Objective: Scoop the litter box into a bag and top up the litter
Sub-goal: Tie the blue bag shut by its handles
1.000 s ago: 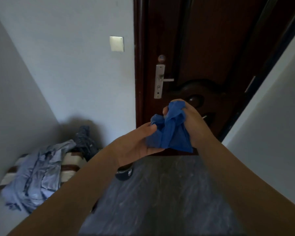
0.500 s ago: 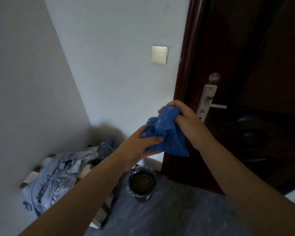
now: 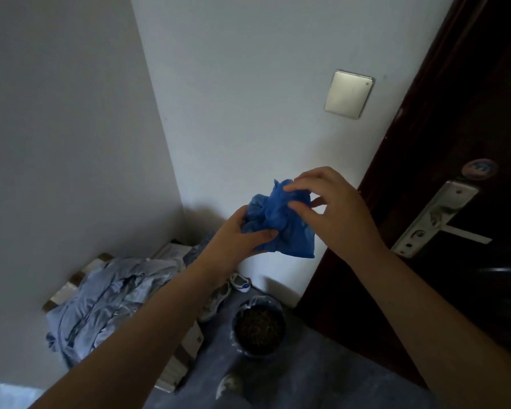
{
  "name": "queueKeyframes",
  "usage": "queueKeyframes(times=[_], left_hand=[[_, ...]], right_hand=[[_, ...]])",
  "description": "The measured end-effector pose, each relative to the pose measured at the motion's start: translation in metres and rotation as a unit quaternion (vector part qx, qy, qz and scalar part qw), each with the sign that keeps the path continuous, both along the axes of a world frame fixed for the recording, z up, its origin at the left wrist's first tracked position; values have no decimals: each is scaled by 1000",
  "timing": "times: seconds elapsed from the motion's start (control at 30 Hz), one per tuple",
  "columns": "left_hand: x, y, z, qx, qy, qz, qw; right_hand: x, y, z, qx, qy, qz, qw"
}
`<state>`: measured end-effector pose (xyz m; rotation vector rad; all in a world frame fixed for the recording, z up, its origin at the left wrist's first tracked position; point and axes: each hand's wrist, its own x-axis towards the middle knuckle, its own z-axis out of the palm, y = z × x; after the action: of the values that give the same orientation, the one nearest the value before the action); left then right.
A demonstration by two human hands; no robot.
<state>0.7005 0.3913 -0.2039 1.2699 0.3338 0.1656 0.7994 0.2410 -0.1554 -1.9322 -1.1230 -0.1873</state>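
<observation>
**A corner by the front door**

A dark wooden door (image 3: 484, 113) fills the right side. It carries a metal lock plate (image 3: 434, 218) with a lever handle (image 3: 466, 234), and a small round sticker (image 3: 480, 169) sits just above the plate. A pale square switch (image 3: 348, 94) sits on the white wall (image 3: 248, 69) beside the door frame. In the corner, crumpled light-blue clothes (image 3: 109, 299) lie heaped on a striped bench (image 3: 71, 287). Pale shoes (image 3: 216, 302) stand near it. A round bowl (image 3: 257, 352) of dark pellets rests on the grey floor (image 3: 322, 379).

Blue plastic bag (image 3: 281, 224) crumpled, held mid-air.
</observation>
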Motion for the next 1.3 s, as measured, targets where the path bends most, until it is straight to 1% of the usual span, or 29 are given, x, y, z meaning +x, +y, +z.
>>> queueKeyframes(times=[0.1, 0.17, 0.2, 0.27, 0.33, 0.37, 0.47, 0.5, 0.63, 0.67, 0.77, 0.87, 0.93, 1.0, 1.03, 1.07, 1.13, 1.17, 1.2, 1.23, 1.3], left_hand=[[17, 27, -3, 14, -13, -26, 999], [30, 47, -2, 30, -25, -47, 998], [36, 57, -1, 35, -31, -59, 997], [47, 74, 2, 30, -38, -80, 996], [58, 88, 3, 27, -46, -90, 995], [64, 93, 4, 28, -50, -92, 994], [78, 107, 6, 22, -51, -104, 993], [83, 110, 6, 19, -50, -117, 992], [99, 120, 4, 23, -52, -158, 986], [102, 121, 3, 44, -51, -156, 986], [111, 125, 1, 147, -41, -142, 978], [117, 126, -3, 184, -31, -124, 975], [121, 124, -6, 228, -31, -98, 968], [124, 122, -9, 246, -51, -66, 966], [126, 122, -10, 255, -72, -65, 962], [128, 122, -13, 285, -93, -75, 951], [133, 122, -20, 404, -116, -121, 899], [136, 122, -25, 451, -114, -147, 873], [139, 122, -29, 477, -101, -168, 857], [142, 121, -34, 491, -85, -179, 848], [146, 118, -46, 508, -68, -170, 841]], right_hand=[[25, 29, -5, 58, 65, -49, 995], [38, 48, -9, 73, 98, -77, 989], [44, 56, -12, 74, 103, -88, 988], [52, 67, -20, 65, 78, -103, 990], [55, 72, -28, 40, 19, -101, 994], [55, 73, -33, 11, -2, -94, 995], [55, 71, -42, -107, -9, -42, 993], [56, 72, -43, -125, -2, -27, 992], [62, 80, -42, -65, 64, -34, 995], [63, 83, -43, -56, 82, -41, 994], [68, 87, -50, -28, 126, -64, 990], [74, 91, -57, 19, 169, -87, 982], [78, 91, -61, 47, 205, -89, 974], [82, 90, -65, 49, 221, -89, 970], [84, 88, -67, 37, 216, -92, 971], [87, 86, -70, 19, 206, -90, 974], [93, 80, -77, -24, 174, -82, 981], [96, 77, -82, -49, 158, -78, 983], [99, 73, -86, -70, 149, -76, 983], [102, 69, -91, -84, 145, -75, 983], [107, 60, -102, -93, 144, -72, 983]])
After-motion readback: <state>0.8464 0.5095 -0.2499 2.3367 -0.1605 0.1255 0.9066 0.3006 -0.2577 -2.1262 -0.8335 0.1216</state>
